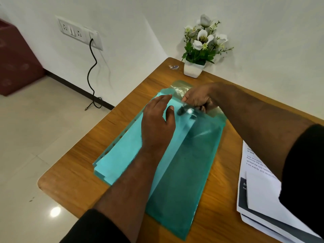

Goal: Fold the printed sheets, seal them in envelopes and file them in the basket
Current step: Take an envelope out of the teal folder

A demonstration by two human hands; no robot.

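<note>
Left hand (157,118) lies flat, fingers straight, pinning the green envelope (184,163) while right hand (198,100), at one o'clock, pinches its flap (180,88) for sealing.

bright, even light; glare spot on the floor (55,211); wide-angle bending at edges.

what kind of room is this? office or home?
Probably a small office or home desk corner, hard to say which. A wooden table against a white wall, printed sheets stacked at the right, a potted artificial flower and a wall socket panel.
</note>
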